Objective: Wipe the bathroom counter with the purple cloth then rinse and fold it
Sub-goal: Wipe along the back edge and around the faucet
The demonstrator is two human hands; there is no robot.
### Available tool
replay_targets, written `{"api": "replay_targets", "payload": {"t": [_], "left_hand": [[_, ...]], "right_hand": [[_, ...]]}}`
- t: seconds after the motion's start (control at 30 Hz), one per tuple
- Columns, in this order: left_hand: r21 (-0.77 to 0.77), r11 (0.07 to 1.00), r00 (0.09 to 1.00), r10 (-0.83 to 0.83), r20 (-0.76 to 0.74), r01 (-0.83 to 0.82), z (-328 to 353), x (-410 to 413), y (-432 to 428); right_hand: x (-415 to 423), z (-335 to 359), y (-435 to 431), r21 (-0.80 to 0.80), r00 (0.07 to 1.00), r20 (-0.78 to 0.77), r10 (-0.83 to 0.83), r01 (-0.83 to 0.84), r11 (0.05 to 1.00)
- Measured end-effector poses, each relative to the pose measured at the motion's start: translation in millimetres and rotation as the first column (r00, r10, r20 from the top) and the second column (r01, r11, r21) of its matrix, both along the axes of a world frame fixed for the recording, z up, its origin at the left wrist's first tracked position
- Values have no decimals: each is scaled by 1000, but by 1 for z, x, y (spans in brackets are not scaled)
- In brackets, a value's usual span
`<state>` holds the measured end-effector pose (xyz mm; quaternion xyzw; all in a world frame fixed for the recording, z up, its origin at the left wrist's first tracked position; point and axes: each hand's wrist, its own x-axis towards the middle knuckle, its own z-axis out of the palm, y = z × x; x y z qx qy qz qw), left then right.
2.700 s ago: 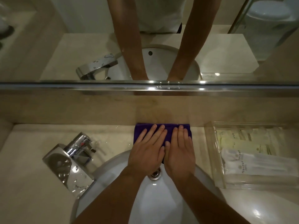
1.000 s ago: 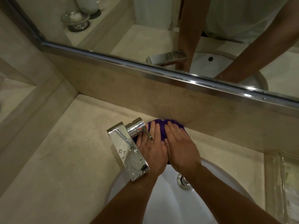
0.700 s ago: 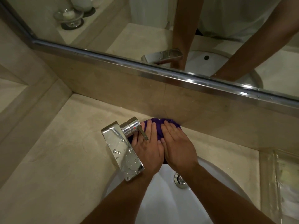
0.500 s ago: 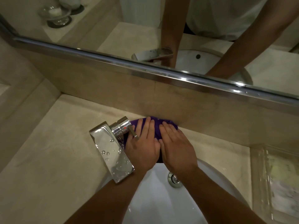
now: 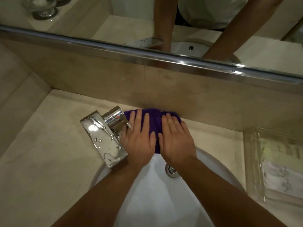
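Purple cloth [image 5: 154, 122] is pressed flat on the counter [image 5: 49, 161] strip between sink [image 5: 164, 194] rim and backsplash by the left hand [image 5: 139, 141] and right hand [image 5: 177, 143], fingers straight. Leftward room is closed by the chrome faucet [image 5: 105, 136]. Most of the cloth is covered. A clear tray [image 5: 275, 164] is cut off at right.

Most of the purple cloth [image 5: 155, 118] lies under the left hand [image 5: 139, 141] and the right hand [image 5: 176, 143], so its near edge and its folds cannot be made out. The clear tray [image 5: 250, 161] at the right end of the counter [image 5: 49, 153] is cut by the picture's edge. The packets [image 5: 282, 174] in it are blurred, their print unreadable. The near part of the basin [image 5: 155, 185] runs off the bottom edge.
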<state>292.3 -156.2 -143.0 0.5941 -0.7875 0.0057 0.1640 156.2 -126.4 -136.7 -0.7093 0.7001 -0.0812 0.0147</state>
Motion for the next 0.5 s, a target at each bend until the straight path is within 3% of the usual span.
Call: {"api": "replay_targets", "payload": {"t": [0.17, 0.5], "left_hand": [[-74, 997, 999, 18, -39, -21, -18, 6, 3], [112, 994, 995, -15, 100, 3, -4, 1, -16]], "right_hand": [[5, -6, 2, 19, 993, 4, 117, -117, 993], [2, -11, 4, -10, 998, 17, 58, -58, 998]]}}
